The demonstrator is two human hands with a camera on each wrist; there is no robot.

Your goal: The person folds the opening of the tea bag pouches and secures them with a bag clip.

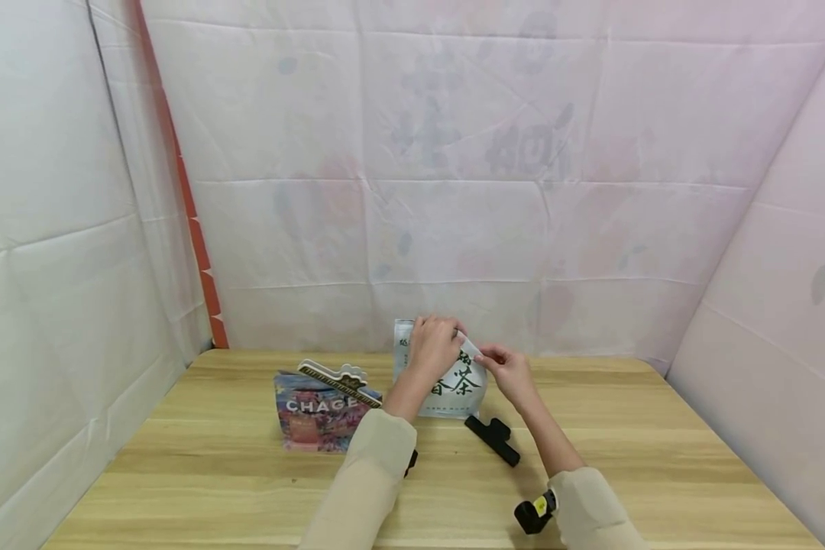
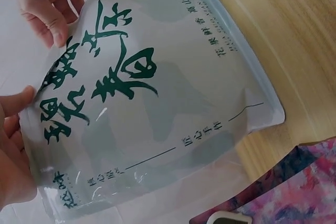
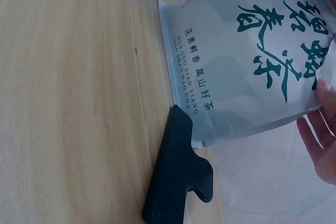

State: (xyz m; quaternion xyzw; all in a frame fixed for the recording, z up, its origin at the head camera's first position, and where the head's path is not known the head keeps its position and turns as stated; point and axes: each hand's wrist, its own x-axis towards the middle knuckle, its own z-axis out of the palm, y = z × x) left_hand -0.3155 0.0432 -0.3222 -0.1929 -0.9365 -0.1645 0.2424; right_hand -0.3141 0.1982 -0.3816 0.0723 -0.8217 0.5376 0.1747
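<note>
A white tea pouch (image 1: 454, 386) with green brush lettering stands at the back of the table. My left hand (image 1: 433, 347) grips its top edge near the middle, the thumb showing on the printed face in the left wrist view. At the upper right corner my right hand (image 1: 512, 373) pinches the pouch, thumb in front and fingers behind. Between the two hands the top edge looks creased and folded over. A black clip (image 3: 176, 174) lies on the table by the pouch's lower right corner.
Left of the pouch stands a colourful CHAGEE pouch (image 1: 312, 424) with a long pale and gold clip (image 1: 340, 380) across its top. Another black object (image 1: 411, 462) is partly hidden by my left forearm. White cloth walls (image 1: 454, 229) enclose the wooden table (image 1: 213, 458).
</note>
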